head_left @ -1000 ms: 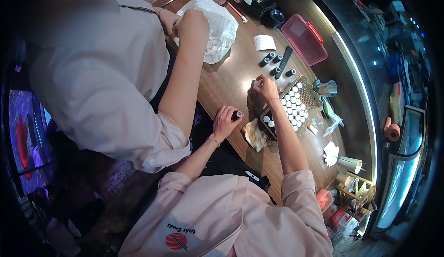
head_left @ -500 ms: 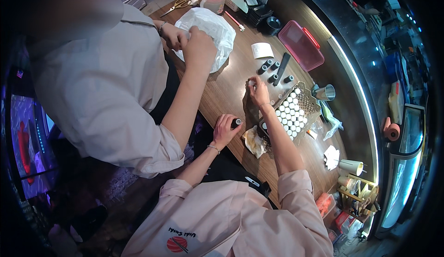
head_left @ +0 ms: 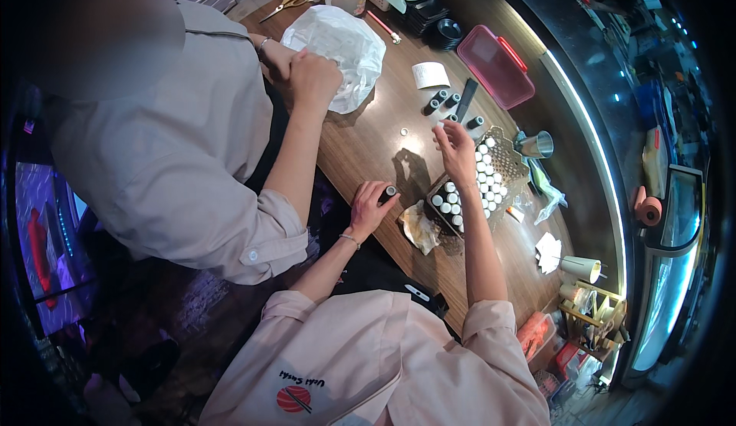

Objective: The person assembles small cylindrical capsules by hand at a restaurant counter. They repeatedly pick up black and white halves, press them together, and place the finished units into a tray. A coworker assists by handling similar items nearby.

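Observation:
My left hand (head_left: 369, 210) is wrapped round a small black bottle (head_left: 388, 194) at the table's near edge, its pale top facing up. My right hand (head_left: 458, 154) is raised over the table beside a crate (head_left: 461, 226) of small white-topped bottles (head_left: 488, 184). Its fingertips are pinched together, with a pale bit showing at them that is too small to name. Just beyond them stand several small black bottles (head_left: 438, 98). A small whitish ring (head_left: 404, 131) lies on the wooden table to the left of my right hand.
At the left, a co-worker's hands (head_left: 313, 81) are at a white plastic bag (head_left: 345, 50). A pink container (head_left: 497, 67), a black strip (head_left: 466, 98), a paper slip (head_left: 431, 75) and a clear cup (head_left: 537, 144) lie around. Crumpled stained paper (head_left: 420, 229) sits by the crate.
My right hand has moved right, toward the black bottles, uncovering the small ring on the table. My left hand still holds its bottle. The co-worker's hands have moved slightly at the bag.

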Tool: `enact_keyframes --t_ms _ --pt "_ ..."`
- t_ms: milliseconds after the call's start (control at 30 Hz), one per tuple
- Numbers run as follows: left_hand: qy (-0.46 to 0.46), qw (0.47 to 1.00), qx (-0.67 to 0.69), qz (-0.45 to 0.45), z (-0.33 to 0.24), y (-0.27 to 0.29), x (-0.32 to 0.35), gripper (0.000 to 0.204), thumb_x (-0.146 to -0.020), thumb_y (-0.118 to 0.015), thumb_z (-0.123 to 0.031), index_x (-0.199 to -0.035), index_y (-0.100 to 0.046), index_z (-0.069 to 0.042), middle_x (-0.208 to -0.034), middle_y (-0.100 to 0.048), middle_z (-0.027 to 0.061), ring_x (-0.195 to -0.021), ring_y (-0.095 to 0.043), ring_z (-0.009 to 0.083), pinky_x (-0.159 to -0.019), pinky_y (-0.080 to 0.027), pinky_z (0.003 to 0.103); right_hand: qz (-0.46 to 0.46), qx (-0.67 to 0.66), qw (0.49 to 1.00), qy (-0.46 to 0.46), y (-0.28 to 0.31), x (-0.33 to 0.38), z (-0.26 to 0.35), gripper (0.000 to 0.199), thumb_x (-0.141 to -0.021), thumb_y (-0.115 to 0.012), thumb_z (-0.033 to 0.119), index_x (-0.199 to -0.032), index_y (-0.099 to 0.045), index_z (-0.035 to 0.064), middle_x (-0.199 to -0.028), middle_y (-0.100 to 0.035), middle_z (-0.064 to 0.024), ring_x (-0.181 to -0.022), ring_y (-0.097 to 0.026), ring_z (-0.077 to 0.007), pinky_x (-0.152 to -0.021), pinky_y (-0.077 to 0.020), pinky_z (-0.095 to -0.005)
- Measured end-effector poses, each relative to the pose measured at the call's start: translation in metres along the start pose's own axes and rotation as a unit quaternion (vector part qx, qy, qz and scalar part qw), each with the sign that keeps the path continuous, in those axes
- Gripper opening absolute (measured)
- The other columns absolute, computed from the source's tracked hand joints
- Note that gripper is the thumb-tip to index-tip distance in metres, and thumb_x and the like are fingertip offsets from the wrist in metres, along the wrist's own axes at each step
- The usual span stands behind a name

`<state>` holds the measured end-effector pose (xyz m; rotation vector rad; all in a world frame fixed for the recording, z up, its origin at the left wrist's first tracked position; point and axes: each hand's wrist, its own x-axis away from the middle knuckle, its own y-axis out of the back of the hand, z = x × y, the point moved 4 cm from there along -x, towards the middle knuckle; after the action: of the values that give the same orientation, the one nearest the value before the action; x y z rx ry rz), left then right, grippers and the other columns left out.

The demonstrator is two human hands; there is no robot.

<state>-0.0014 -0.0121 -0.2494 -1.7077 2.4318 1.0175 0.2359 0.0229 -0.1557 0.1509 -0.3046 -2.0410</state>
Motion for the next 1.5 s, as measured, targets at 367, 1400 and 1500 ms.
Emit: enact_keyframes --t_ms 367,1400,1500 --pt "0.009 0.968 0.245 0.055 -0.114 0.035 -0.078 0.034 -0.093 -0.073 -0.014 -0.122 -0.061 0.0 -0.111 -0.067 0.0175 -0.1 -0.069 0.0334 -0.087 -0.055 0.042 0.093 0.001 0.996 -0.009 0.049 0.101 0.101 0.034 -0.097 -0.074 0.016 -0.126 -0.066 0.0002 -0.101 -0.072 -0.0043 -0.091 -0.067 -0.0103 -0.084 -0.0533 -0.0274" --pt "0.136 0.766 0.427 0.461 -0.218 0.1 -0.098 0.02 -0.088 -0.075 -0.018 -0.096 -0.068 0.0 -0.066 -0.057 -0.003 -0.055 -0.052 0.0051 -0.049 -0.043 0.027 0.233 0.252 0.874 0.344 0.07 0.14 0.25 0.045 -0.067 -0.076 -0.007 -0.11 -0.078 0.0098 -0.11 -0.075 -0.0065 -0.086 -0.066 -0.0254 -0.074 -0.0542 -0.0357" --pt "0.154 0.687 0.436 0.561 -0.218 0.109 -0.097 0.023 -0.09 -0.072 -0.023 -0.085 -0.064 -0.002 -0.058 -0.053 -0.0016 -0.045 -0.048 0.0077 -0.04 -0.037 0.028 0.224 0.28 0.859 0.366 0.064 0.145 0.259 0.037 -0.065 -0.077 0.0 -0.1 -0.079 0.0118 -0.096 -0.077 -0.0062 -0.078 -0.066 -0.0258 -0.068 -0.0522 -0.0353"
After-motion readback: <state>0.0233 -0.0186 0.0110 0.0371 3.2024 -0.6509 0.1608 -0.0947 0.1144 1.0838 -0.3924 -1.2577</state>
